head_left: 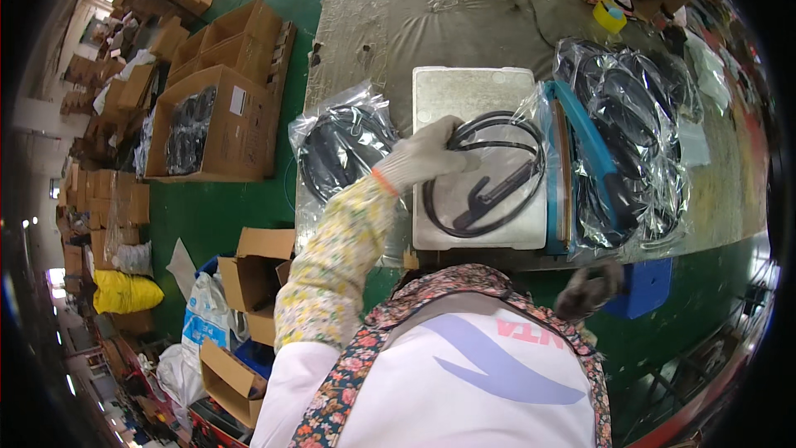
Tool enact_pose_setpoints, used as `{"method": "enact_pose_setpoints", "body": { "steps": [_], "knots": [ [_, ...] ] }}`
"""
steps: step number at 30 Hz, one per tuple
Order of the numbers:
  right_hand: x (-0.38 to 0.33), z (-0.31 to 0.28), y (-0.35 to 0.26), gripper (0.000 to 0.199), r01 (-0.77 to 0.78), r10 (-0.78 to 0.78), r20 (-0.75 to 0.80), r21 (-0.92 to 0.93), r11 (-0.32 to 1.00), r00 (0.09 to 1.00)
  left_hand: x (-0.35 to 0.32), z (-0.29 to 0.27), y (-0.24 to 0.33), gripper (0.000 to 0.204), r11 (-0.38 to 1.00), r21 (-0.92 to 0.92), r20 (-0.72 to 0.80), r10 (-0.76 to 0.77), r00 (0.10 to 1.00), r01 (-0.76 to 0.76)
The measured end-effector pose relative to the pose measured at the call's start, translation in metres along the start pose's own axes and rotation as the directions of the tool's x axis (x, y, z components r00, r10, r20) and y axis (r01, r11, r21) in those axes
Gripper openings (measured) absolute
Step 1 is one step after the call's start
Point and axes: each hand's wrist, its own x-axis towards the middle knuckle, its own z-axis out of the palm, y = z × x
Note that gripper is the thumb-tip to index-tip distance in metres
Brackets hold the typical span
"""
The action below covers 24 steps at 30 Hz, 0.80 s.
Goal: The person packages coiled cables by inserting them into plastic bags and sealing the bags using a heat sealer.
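My left hand (431,152), in a pale work glove, is closed on the left side of a coiled black cable (485,231). The coil lies over a white foam slab (464,91), and a black clamp-like handle (497,195), which looks like a welding electrode holder, sits inside it. Clear plastic film shows around the coil's right side. Just right of the slab stands a teal bar-type device (584,133), perhaps a bag sealer. My right hand (589,290), in a dark glove, hangs low beyond the table's front edge; its fingers are blurred.
A bagged black coil (347,145) lies left of the slab. Several more bagged coils (638,116) are piled right of the device. On the left floor, a cardboard carton (240,137) holds bagged goods. A blue box-like item (643,286) stands below the table's front edge.
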Motion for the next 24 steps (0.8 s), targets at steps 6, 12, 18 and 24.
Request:
{"method": "enact_pose_setpoints", "body": {
  "steps": [6,12,18,24],
  "knots": [
    [0.085,0.147,-0.027,0.062,-0.866,0.246,0.867,0.326,0.379,0.434,-0.085,-0.073,0.031,0.038,0.974,-0.052,-0.086,0.218,0.972,-0.223],
    [0.141,0.282,-0.043,0.031,-0.87,-0.035,0.927,0.362,0.336,0.372,-0.134,-0.148,-0.013,0.03,0.553,0.832,-0.343,0.579,0.74,-0.046],
    [0.043,0.374,-0.065,0.028,-0.585,0.018,0.992,-0.09,0.806,-0.129,-0.136,-0.1,-0.179,0.031,0.358,0.901,-0.368,0.328,0.87,0.247],
    [0.038,0.326,-0.071,0.034,0.06,-0.3,0.906,0.296,0.953,0.297,-0.134,-0.053,-0.215,0.038,0.638,0.681,-0.532,0.093,0.841,0.36]
  ]
}}
